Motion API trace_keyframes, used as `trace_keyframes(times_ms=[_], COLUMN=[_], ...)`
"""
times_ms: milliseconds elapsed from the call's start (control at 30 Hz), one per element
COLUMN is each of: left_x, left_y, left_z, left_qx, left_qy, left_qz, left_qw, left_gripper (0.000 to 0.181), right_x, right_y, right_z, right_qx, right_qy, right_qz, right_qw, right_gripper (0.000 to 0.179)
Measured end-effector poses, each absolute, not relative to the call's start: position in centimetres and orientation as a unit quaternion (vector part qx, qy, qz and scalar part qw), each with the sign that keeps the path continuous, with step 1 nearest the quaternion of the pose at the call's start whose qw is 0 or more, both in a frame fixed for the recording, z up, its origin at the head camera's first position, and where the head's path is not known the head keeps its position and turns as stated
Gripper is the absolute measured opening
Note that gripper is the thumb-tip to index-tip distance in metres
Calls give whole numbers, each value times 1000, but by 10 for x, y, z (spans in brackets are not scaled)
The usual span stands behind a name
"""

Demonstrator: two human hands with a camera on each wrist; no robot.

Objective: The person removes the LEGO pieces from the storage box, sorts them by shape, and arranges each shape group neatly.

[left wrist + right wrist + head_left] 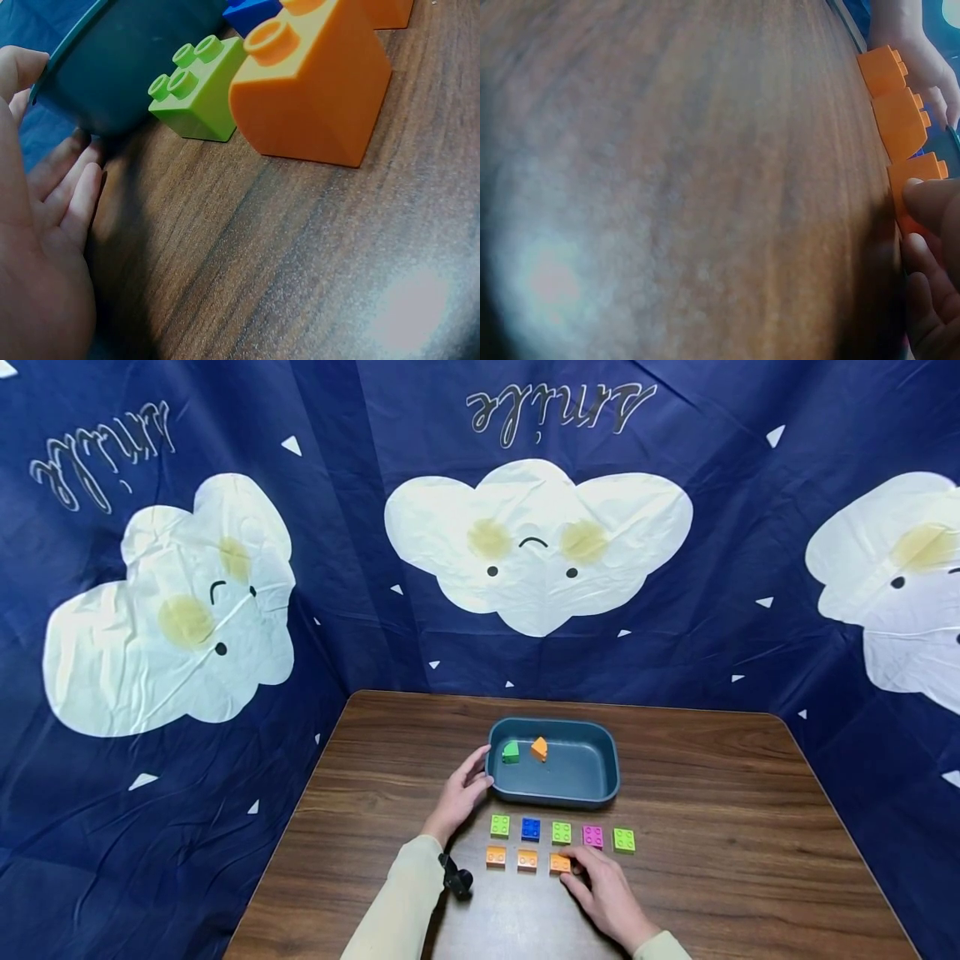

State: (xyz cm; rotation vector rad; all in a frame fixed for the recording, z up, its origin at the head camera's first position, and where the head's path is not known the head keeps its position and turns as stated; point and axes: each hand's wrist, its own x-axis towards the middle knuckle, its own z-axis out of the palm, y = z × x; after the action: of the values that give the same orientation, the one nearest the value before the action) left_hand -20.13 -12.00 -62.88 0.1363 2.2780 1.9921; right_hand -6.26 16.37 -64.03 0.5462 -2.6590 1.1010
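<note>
At the left end of a dark teal bin [551, 797], my left hand [459, 793] touches the rim and outer side with fairly straight, spread fingers. In the left wrist view, the thumb meets the rim and other fingers lie low beside the wall. My right hand [606, 893] pinches the rightmost orange brick [559, 863] between thumb and fingers on the table. Two more orange bricks, one in the middle [527, 859] and one at the left [495, 856], stand in line with it. The right wrist view shows the thumb against the held brick's side [904, 184].
Behind the orange bricks runs a row of lime green [499, 825], blue [531, 829], and pink [592, 836] bricks. Inside the bin lie a green piece [511, 752] and an orange piece [539, 748]. A patterned blue cloth [337, 610] surrounds the wooden table [712, 827].
</note>
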Motion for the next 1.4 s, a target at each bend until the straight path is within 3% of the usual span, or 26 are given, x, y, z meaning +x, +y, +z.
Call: trace_keyframes(times_ms=[400,900,1133,1267,1400], left_x=[-201,-199,-201,-202,-202], left_y=[-120,-119,-120,-120,-120], left_z=[-627,-624,-626,-627,-627], left_qx=[38,36,37,31,36], left_qy=[756,748,749,745,745], left_qz=[651,659,658,662,662], left_qw=[63,70,69,77,76], left_gripper=[57,58,58,60,60], right_x=[-62,-58,-60,-72,-88], right_y=[162,172,180,188,198], right_z=[-638,-634,-610,-588,-569], right_qx=[175,221,230,223,210], right_qy=[-902,-879,-870,-872,-876], right_qz=[381,385,388,369,365], right_qw=[102,172,199,234,235], right_gripper=[32,46,41,39,38])
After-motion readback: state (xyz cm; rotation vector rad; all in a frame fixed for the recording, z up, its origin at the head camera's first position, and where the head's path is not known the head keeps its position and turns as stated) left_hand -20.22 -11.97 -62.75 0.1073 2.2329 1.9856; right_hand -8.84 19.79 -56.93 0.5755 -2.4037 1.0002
